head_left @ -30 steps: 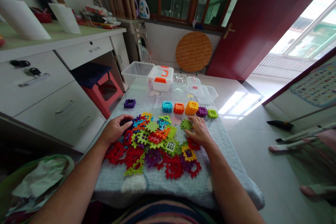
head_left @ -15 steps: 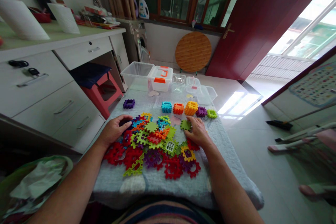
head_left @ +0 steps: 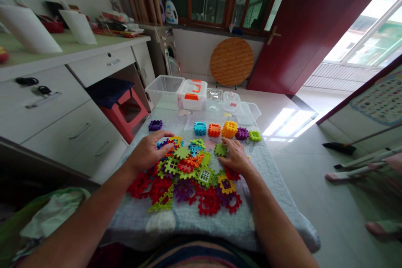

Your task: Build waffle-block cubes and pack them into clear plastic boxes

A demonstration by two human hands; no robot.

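Further right, over the upper-left edge of the pile of toy pieces [head_left: 185,164], is where the left hand [head_left: 146,153] has shifted since half a second ago; the right hand [head_left: 236,158] and the green piece [head_left: 220,149] have edged slightly left together. That green piece lies near the middle of the frame, just right of the pile, between the right hand's thumb and forefinger. Whether they are clamped on it or only rest beside it, I cannot tell. On the other side, the left thumb and fingers are apart, curved around the pile's edge with blue and yellow pieces showing in the gap. My guess is that the step in hand is picking out or drawing together loose pieces; lifting the green one would call for a pinch across its notched edges. Above the pile stand the blue stack [head_left: 200,128], orange stack [head_left: 214,130] and yellow stack [head_left: 229,130]. Beyond, toward upper centre, sit the open clear box [head_left: 165,88] and the lidded box [head_left: 192,97].
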